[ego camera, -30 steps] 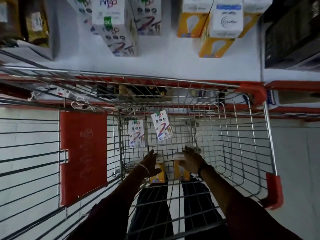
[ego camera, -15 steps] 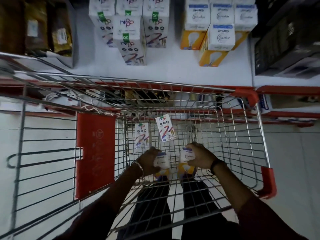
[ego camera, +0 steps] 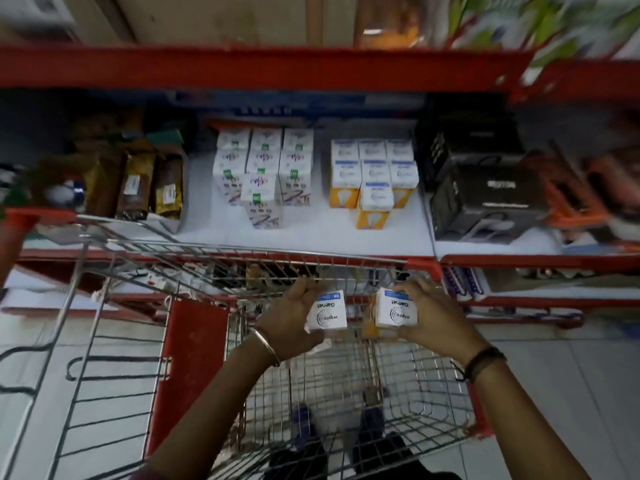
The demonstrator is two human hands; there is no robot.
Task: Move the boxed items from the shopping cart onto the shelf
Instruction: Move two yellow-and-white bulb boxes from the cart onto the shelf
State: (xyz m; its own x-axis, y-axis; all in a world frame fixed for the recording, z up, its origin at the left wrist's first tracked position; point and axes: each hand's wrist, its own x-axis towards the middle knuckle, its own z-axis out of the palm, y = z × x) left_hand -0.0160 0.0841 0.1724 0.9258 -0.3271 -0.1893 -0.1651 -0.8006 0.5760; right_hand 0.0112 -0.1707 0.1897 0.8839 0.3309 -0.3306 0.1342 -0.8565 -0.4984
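My left hand (ego camera: 289, 320) grips a white and yellow bulb box (ego camera: 327, 311) above the wire shopping cart (ego camera: 311, 258). A second bulb box (ego camera: 394, 311) of the same kind is held in my right hand (ego camera: 434, 317). Both boxes hang near the cart's far rim, just below the white shelf (ego camera: 311, 233). On that shelf stand a stack of white and yellow bulb boxes (ego camera: 374, 174) and, left of it, a stack of white patterned boxes (ego camera: 265, 168). The cart's basket bottom is mostly hidden by my arms.
Brown packets (ego camera: 138, 185) stand on the shelf at the left and black boxes (ego camera: 485, 188) at the right. A red shelf beam (ego camera: 263, 65) runs overhead. A red flap (ego camera: 194, 358) hangs on the cart's left wall. Lower shelves hold cables and small goods.
Both hands closed on a bulb box each at the cart's bottom and lifted them up to the cart's far rim. The view tilted up, showing more of the shelf.
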